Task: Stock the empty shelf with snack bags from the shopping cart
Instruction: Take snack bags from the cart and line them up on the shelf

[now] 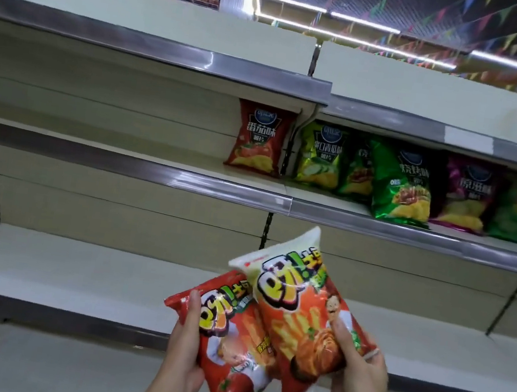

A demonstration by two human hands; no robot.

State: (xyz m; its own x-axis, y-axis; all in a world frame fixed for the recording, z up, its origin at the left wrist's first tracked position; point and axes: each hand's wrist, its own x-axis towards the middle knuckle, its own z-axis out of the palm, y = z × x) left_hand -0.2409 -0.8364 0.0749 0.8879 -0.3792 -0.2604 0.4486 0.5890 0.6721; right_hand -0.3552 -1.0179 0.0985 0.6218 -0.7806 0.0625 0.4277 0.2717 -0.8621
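Note:
I hold two snack bags in front of the shelving. My left hand (183,354) grips a red bag (228,354) by its left edge, thumb on the front. My right hand (357,379) grips a red and white bag (297,311), which overlaps the red one and tilts up to the right. The cream middle shelf (93,136) above them is bare on its left part. A red chip bag (260,139) stands upright at that shelf's right end. The shopping cart is out of view.
To the right, several green, yellow and purple chip bags (402,182) stand on the neighbouring shelf section. A bare lower shelf (57,267) runs behind my hands and a top shelf (143,13) sits overhead. Grey floor lies below.

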